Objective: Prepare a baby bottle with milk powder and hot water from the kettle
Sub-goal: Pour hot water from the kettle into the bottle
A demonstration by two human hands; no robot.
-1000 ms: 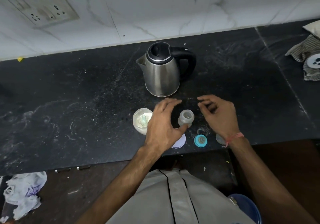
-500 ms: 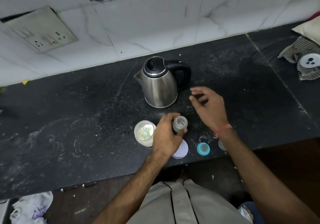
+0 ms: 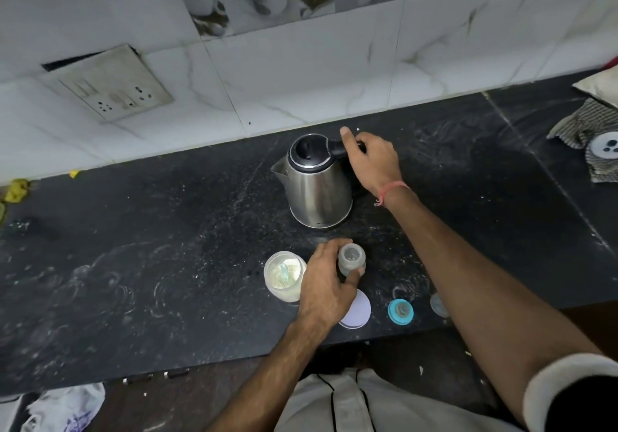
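We are reaching forward with our right hand [image 3: 373,160], its fingers [image 3: 347,139] curling closed, while our left hand [image 3: 329,282] is cupping, thumb pressing inward.

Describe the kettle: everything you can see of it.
The kettle is brushed steel-looking, with a black lid that looks closed, a black handle and a small spout pointing left. It stands upright on the dark countertop, near the tiled wall, behind the open baby bottle. The right hand curls round its handle; nothing else touches it.

No legible text or labels.
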